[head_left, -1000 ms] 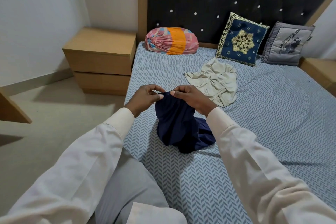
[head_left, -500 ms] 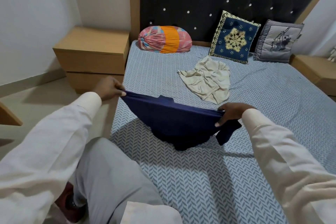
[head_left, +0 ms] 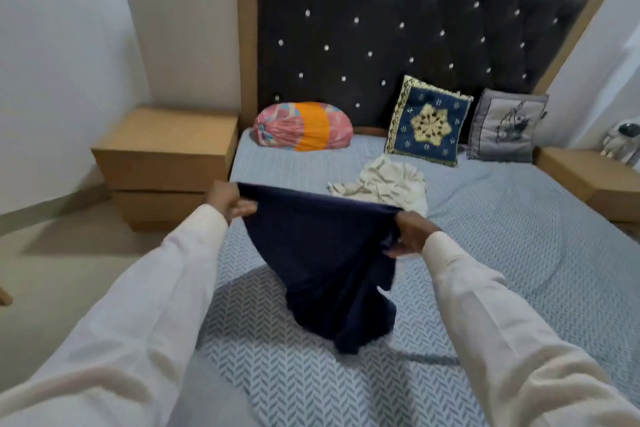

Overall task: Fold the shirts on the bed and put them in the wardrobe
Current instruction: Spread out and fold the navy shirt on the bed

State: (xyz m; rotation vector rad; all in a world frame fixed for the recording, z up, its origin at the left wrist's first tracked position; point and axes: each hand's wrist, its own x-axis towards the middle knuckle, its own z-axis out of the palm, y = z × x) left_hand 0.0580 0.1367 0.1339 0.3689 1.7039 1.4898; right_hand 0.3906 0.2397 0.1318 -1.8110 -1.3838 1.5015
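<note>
Navy shirt higher than before

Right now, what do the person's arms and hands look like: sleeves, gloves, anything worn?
Both arms wear long, loose off-white sleeves ending in plain cuffs at the wrists. The left hand and right hand are bare: no gloves, and no rings, watch or markings visible.

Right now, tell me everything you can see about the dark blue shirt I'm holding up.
The dark blue shirt is plain navy, soft and matte like knit cotton, with no print visible. Its top edge is stretched nearly taut between the left hand and the right hand, each gripping a corner. The body hangs down in a narrowing drape, and its bunched lower end seems to touch the patterned bedsheet. It partly hides the crumpled cream shirt behind. Collar and sleeves are not clearly distinguishable.
</note>
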